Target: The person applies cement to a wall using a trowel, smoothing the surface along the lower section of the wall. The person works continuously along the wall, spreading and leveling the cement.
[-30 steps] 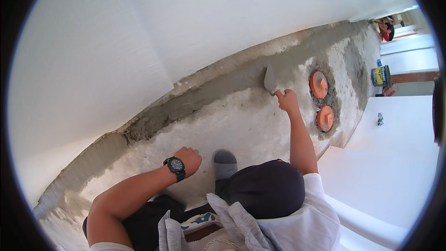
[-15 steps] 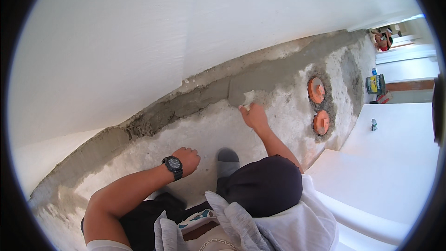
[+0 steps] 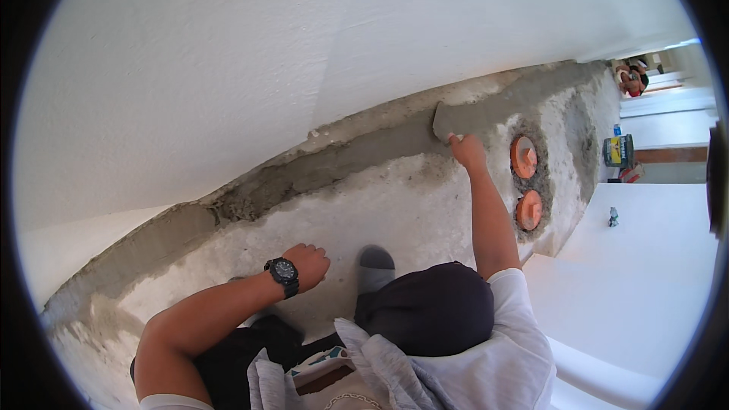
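Observation:
My right hand (image 3: 468,152) is wrapped round the handle of a small trowel (image 3: 441,120). The trowel's grey blade stands tilted over the strip of wet grey mortar (image 3: 364,144) that follows the foot of the white wall. Nearer to me, my left hand (image 3: 306,267), with a black watch on its wrist, is curled into a fist above the floor. Nothing shows in it. Two round orange caps (image 3: 524,156), set in rough mortar, lie to the right of my right hand.
A tall white wall (image 3: 228,68) rises along the far side. Pale, stained concrete (image 3: 395,209) lies between me and the mortar. On the right are a dark bucket (image 3: 617,150) with a yellow label and a white surface (image 3: 607,266). Another person (image 3: 633,78) crouches far off at the right.
My right hand has moved away from me and to the right with the trowel, from the strip's near edge onto it. The blade now shows clearly. My left hand has hardly moved.

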### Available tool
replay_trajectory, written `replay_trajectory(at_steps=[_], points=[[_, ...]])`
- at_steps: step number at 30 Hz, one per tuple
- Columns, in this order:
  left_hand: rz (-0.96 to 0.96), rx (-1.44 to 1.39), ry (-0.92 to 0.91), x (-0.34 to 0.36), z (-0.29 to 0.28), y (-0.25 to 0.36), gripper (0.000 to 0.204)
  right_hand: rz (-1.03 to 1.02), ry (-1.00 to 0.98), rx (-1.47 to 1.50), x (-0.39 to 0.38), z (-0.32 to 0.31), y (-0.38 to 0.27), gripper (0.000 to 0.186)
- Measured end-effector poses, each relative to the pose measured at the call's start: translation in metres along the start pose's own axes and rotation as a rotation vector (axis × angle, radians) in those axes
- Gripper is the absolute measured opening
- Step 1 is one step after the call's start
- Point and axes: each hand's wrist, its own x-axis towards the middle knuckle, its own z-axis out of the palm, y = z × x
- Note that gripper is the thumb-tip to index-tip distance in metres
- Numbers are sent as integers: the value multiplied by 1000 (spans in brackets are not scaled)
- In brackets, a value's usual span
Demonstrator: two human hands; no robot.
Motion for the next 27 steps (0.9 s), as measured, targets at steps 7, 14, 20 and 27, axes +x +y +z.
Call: replay_trajectory(at_steps=[7, 14, 20, 27], points=[[23, -20, 11, 1, 4, 1, 29, -93, -31, 49, -45, 13, -37, 56], [47, -25, 15, 9, -4, 3, 26, -246, -60, 73, -115, 39, -97, 52], [56, -29, 50, 11, -6, 0, 29, -183, -57, 166, -129, 25, -91, 51], [37, -13, -29, 13, -6, 3, 30, -56, -26, 280, -159, 39, -59, 46]])
